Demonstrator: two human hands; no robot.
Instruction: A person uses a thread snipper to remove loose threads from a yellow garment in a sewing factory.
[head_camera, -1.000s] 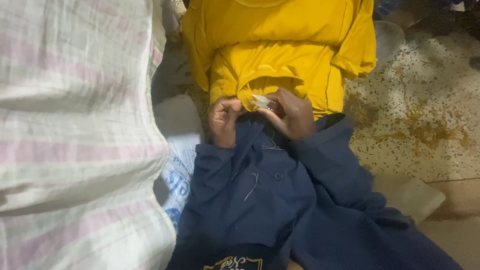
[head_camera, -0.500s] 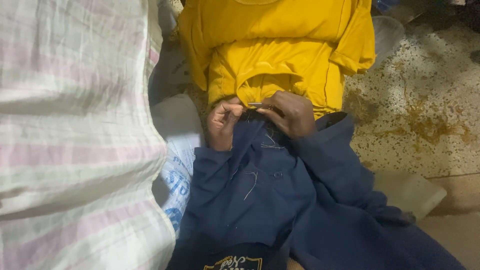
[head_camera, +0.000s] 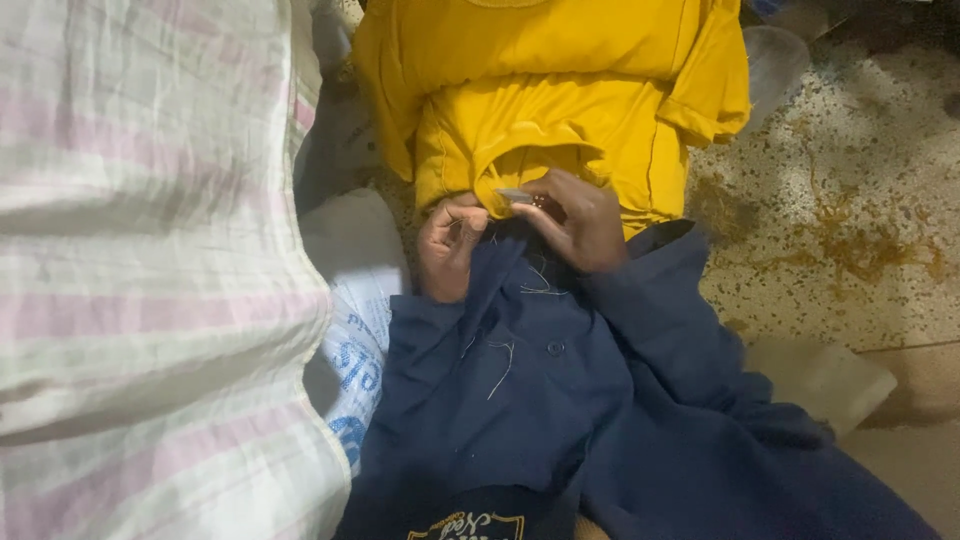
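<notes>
Two hands, left hand (head_camera: 450, 245) and right hand (head_camera: 580, 222), at centre. One small pale tag (head_camera: 516, 195) pinched between them. One navy garment (head_camera: 600, 400) near, with one dark button (head_camera: 555, 348) and a few loose white threads (head_camera: 500, 365). One yellow garment (head_camera: 560, 90) far. One striped pink-and-white cloth (head_camera: 140, 270) left. One white printed sack (head_camera: 355, 330) beside it. One speckled floor (head_camera: 850, 200) right.

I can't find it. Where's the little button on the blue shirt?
In the head view, the button sits mid-frame on the navy shirt, just below the right hand, beside loose white threads.
</notes>
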